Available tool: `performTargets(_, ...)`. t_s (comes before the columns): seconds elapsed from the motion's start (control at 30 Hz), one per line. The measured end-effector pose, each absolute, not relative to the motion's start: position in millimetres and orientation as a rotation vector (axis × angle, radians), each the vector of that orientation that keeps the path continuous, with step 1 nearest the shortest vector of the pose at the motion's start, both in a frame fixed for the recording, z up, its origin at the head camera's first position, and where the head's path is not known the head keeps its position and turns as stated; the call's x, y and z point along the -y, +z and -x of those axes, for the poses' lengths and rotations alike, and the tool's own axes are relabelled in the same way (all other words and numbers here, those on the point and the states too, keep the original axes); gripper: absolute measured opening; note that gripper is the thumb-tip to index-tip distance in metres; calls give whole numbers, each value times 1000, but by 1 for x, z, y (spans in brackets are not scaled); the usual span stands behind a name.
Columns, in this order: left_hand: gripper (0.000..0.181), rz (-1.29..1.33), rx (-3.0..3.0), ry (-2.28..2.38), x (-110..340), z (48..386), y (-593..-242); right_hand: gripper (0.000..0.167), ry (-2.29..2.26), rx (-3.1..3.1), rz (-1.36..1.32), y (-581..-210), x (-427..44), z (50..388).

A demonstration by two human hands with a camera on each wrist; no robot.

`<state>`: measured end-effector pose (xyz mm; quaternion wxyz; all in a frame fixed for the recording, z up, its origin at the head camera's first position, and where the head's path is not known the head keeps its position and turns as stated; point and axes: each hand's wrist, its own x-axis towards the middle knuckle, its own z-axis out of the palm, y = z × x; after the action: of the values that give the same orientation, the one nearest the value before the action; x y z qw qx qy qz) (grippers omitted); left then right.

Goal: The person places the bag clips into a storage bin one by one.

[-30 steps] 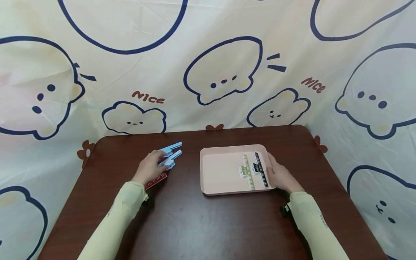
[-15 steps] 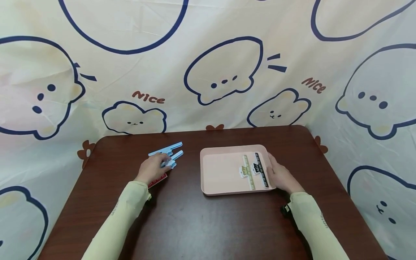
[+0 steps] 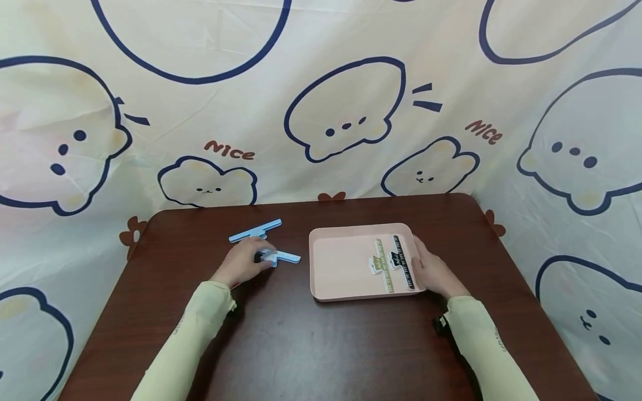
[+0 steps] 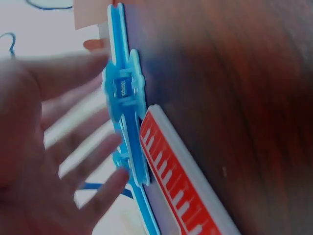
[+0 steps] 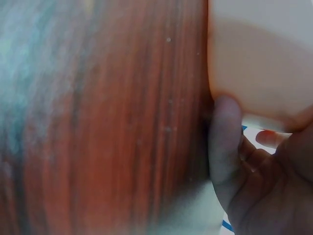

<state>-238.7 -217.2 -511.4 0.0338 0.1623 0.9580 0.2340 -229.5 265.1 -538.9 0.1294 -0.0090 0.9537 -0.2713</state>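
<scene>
Wood-grain table (image 3: 301, 345) up front. R hand (image 3: 435, 268) at right end of pink tray (image 3: 338, 264), prob. steadying it vs. sliding: thumb at rim, fingers loosely bent round edge. In tray, green ruler-print clip (image 3: 384, 267) & black ruler-print clip (image 3: 403, 262) lie approx. parallel near R end, likely for a tidy row. L hand (image 3: 244, 260) pinches light-blue clip (image 3: 288, 257) mid-length, prob. for balance: thumb vs. fingertips, others spread; lifted or resting, can't tell. Red clip (image 4: 182, 183) just beside it, contact unclear. Farther: 2nd blue clip (image 3: 256, 230), then cartoon-print cloth (image 3: 346, 28).
</scene>
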Motion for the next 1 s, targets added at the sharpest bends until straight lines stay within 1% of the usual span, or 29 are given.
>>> performTargets(0.17, 46, -255, -3069, 588, 207, 239, -510, 65, -786, -2776, 31, -539, -266, 230)
performTargets(0.27, 53, -170, -3030, 510, 200, 238, -510, 65, -789, -2774, 28, -539, -266, 230)
performTargets(0.53, 52, -149, -3007, 530, 193, 236, -509, 65, -787, -2770, 27, -540, -266, 230)
performTargets(1.0, 53, -88, -2932, 834, 200, 233, -505, 65, -788, -2790, 32, -540, -265, 229)
